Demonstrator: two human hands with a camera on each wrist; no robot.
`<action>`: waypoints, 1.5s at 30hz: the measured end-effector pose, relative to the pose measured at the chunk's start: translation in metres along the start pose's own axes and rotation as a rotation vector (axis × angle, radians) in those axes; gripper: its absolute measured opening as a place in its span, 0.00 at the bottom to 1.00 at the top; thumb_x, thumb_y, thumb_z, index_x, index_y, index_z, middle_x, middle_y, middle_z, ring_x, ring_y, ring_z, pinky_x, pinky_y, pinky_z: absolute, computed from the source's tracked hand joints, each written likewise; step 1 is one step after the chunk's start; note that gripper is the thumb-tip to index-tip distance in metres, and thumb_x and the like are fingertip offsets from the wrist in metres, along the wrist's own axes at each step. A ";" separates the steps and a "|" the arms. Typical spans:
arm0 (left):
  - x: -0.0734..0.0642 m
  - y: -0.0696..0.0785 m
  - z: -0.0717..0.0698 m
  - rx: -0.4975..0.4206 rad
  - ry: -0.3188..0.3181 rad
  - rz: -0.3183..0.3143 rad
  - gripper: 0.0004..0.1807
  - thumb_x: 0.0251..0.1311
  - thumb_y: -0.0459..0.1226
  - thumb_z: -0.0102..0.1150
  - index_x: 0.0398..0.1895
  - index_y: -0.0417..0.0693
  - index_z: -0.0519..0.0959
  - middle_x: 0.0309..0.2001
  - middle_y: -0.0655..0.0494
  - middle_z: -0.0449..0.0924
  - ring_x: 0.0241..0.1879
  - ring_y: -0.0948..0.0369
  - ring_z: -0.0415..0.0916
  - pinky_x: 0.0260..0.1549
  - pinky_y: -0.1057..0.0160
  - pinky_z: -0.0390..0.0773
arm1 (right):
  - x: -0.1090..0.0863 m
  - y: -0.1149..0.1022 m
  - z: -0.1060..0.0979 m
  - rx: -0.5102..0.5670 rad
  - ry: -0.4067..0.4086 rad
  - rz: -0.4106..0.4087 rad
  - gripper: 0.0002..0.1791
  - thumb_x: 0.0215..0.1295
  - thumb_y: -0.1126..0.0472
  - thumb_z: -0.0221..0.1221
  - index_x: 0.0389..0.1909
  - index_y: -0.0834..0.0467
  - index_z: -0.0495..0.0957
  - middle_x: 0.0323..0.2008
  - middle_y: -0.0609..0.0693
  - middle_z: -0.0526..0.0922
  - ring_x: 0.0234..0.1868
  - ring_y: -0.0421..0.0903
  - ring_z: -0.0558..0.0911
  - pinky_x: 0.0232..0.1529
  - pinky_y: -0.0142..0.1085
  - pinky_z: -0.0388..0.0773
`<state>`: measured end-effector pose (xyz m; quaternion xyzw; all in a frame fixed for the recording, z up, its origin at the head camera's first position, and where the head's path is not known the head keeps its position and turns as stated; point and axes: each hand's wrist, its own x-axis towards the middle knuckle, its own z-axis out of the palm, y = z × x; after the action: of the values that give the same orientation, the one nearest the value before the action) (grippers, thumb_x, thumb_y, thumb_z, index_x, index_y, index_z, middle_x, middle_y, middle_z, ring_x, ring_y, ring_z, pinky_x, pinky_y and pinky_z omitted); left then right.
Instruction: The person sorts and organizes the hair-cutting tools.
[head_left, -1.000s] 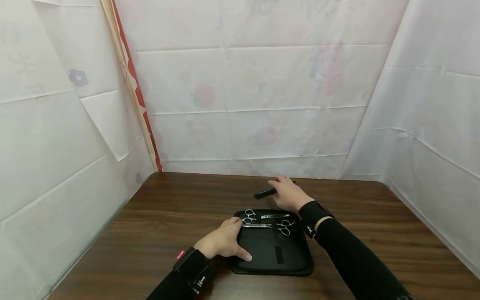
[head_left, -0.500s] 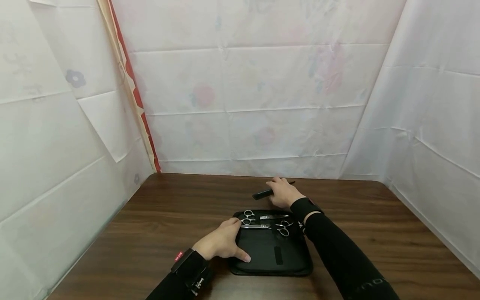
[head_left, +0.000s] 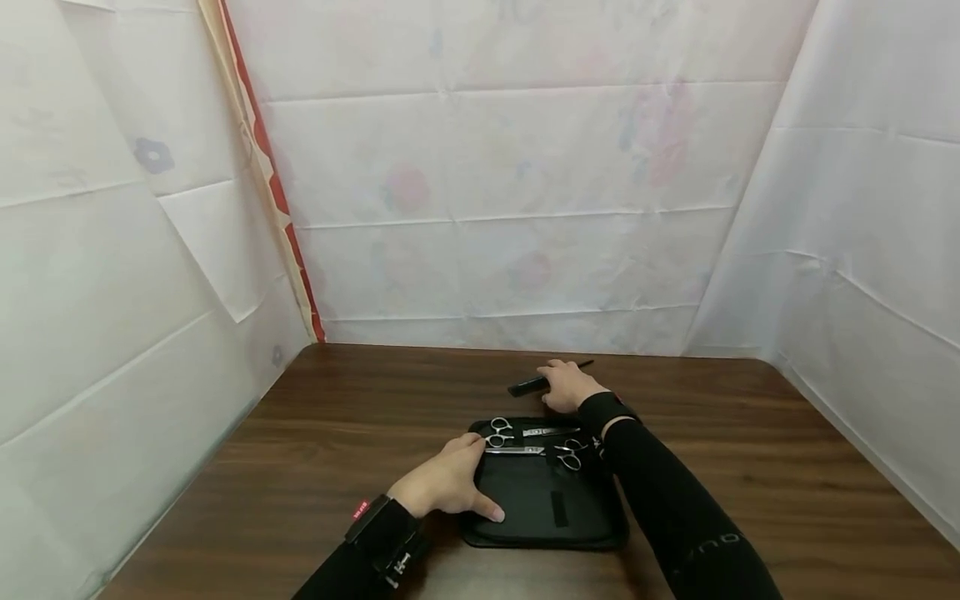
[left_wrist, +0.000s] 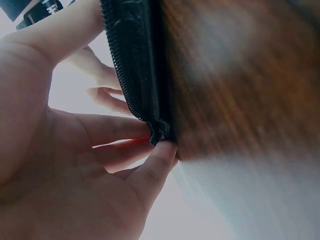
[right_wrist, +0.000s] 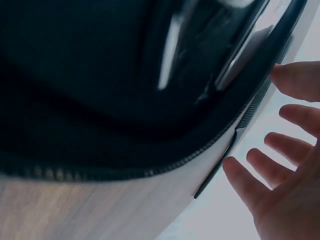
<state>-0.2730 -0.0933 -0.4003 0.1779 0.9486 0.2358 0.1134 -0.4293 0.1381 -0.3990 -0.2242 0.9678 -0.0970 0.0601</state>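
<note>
A black zip-edged case (head_left: 525, 500) lies open on the table, with two pairs of silver scissors (head_left: 513, 451) across its far half. My left hand (head_left: 446, 479) rests on the case's left edge, thumb over the inside. In the left wrist view its fingers reach the zipped rim (left_wrist: 132, 60), a fingertip touching the corner. Beyond the case lies a black comb (head_left: 528, 386) with a thin tail. Over that comb is my right hand (head_left: 568, 386), partly covering it. The right wrist view shows this hand's fingers (right_wrist: 247, 182) spread and fairly straight beside the comb.
The brown wood-grain table (head_left: 360, 400) runs back to a white sheet (head_left: 487, 267). More white sheeting hangs at the left and right sides. A black strap sits on each wrist, over dark sleeves (head_left: 682, 508).
My right wrist and forearm have shifted a little to the left, the hand staying at the comb. The left hand, case and comb keep about the same places.
</note>
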 end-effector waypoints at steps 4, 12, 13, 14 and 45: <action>0.000 0.002 0.000 0.006 -0.002 0.002 0.60 0.44 0.54 0.81 0.73 0.29 0.62 0.75 0.39 0.59 0.75 0.44 0.56 0.68 0.44 0.64 | 0.001 0.004 0.000 -0.015 -0.071 0.027 0.30 0.73 0.65 0.54 0.75 0.61 0.64 0.77 0.65 0.56 0.76 0.67 0.55 0.71 0.62 0.57; 0.001 0.002 -0.001 0.011 -0.003 -0.001 0.60 0.45 0.55 0.81 0.74 0.29 0.61 0.76 0.39 0.58 0.75 0.44 0.54 0.68 0.45 0.63 | 0.002 0.003 -0.001 -0.064 -0.076 0.029 0.28 0.73 0.69 0.49 0.73 0.61 0.68 0.71 0.63 0.67 0.74 0.64 0.62 0.68 0.56 0.65; 0.001 0.001 0.000 0.011 -0.004 0.000 0.60 0.45 0.55 0.81 0.74 0.30 0.61 0.76 0.39 0.58 0.75 0.44 0.54 0.68 0.45 0.63 | 0.002 0.003 -0.001 -0.079 -0.063 0.024 0.27 0.73 0.69 0.50 0.72 0.60 0.70 0.68 0.62 0.69 0.72 0.63 0.64 0.67 0.56 0.66; 0.001 0.001 0.000 0.011 -0.003 0.002 0.60 0.45 0.55 0.81 0.74 0.30 0.61 0.76 0.39 0.58 0.75 0.44 0.54 0.68 0.45 0.63 | 0.001 0.003 0.000 -0.091 -0.047 0.016 0.25 0.73 0.69 0.51 0.70 0.60 0.72 0.66 0.62 0.72 0.71 0.62 0.66 0.66 0.56 0.67; -0.001 -0.003 0.004 0.003 0.011 0.016 0.60 0.44 0.53 0.82 0.73 0.28 0.62 0.75 0.38 0.58 0.75 0.43 0.54 0.68 0.42 0.64 | -0.019 0.031 0.004 -0.103 0.031 -0.094 0.08 0.71 0.68 0.61 0.48 0.59 0.81 0.46 0.56 0.76 0.45 0.53 0.78 0.42 0.46 0.76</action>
<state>-0.2722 -0.0941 -0.4047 0.1843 0.9482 0.2360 0.1061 -0.4253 0.1735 -0.4083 -0.2707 0.9607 -0.0535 0.0290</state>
